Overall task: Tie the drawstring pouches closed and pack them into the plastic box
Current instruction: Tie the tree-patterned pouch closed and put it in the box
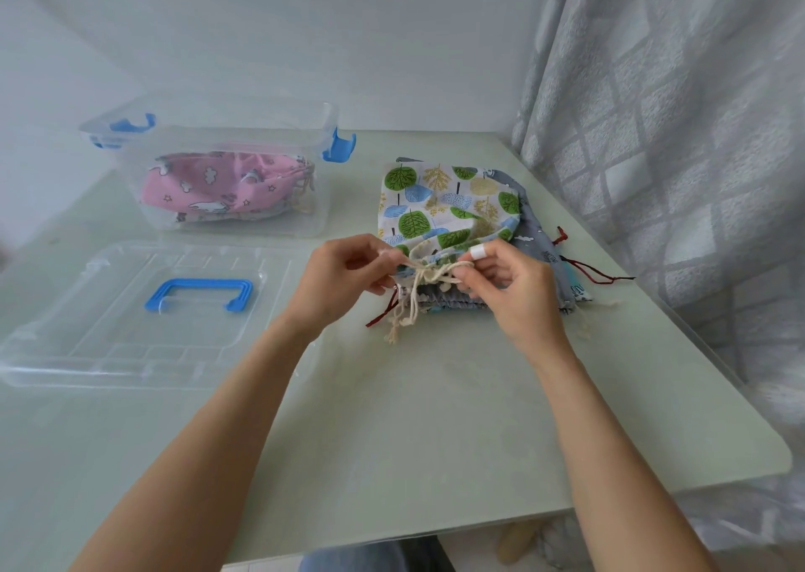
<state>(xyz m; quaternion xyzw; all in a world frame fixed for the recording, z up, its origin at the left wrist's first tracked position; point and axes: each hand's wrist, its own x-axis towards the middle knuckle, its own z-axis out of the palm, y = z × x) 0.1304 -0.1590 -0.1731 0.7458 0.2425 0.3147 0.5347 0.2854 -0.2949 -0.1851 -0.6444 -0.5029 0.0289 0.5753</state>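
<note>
A white pouch printed with green and blue trees (448,205) lies on top of a grey pouch (540,240) in the middle of the table. Its mouth is gathered, and a cream drawstring (418,286) hangs from a knot there. My left hand (344,279) pinches the cord on the knot's left. My right hand (514,288) pinches it on the right; a white plaster wraps one finger. The clear plastic box (244,223) with blue clips stands at the back left and holds a pink pouch (209,188).
The box's clear lid (109,336) with a blue handle (200,295) lies flat at the front left. Dark red cords (588,271) trail from the grey pouch toward the right edge. A grey checked curtain (679,136) hangs along the table's right side.
</note>
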